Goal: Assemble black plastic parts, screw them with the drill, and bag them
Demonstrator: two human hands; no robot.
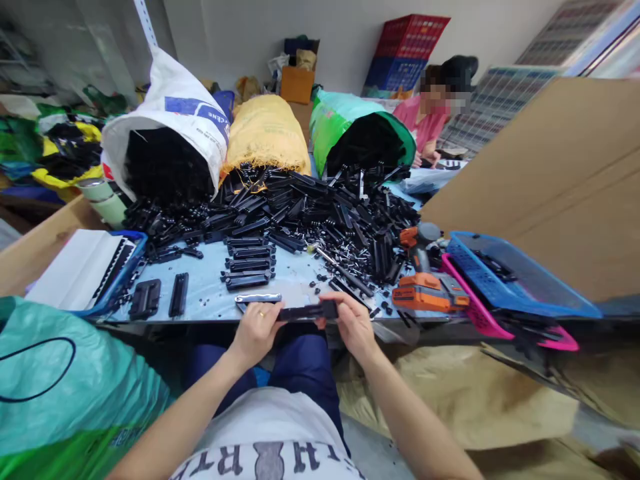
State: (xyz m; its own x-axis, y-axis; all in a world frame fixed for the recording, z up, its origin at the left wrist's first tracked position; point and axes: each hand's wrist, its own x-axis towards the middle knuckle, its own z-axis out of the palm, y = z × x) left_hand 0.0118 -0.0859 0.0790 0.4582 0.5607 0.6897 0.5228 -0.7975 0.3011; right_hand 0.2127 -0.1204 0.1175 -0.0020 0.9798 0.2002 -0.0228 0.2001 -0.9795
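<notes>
Both my hands hold one long black plastic strip (306,311) level over the near edge of the table (210,293). My left hand (256,328), with a ring on one finger, grips its left end. My right hand (350,320) pinches its right end. Just beyond my left hand a shiny metal strip (258,299) lies flat. A neat stack of black strips (249,261) sits behind it. A big loose pile of black plastic parts (320,213) covers the middle of the table.
An orange cordless drill (425,280) lies right of my hands, beside blue (520,280) and pink baskets (480,320). Three open sacks (170,120) lie at the back. A blue tray (95,267) sits left. A person in pink (425,120) works at the far side.
</notes>
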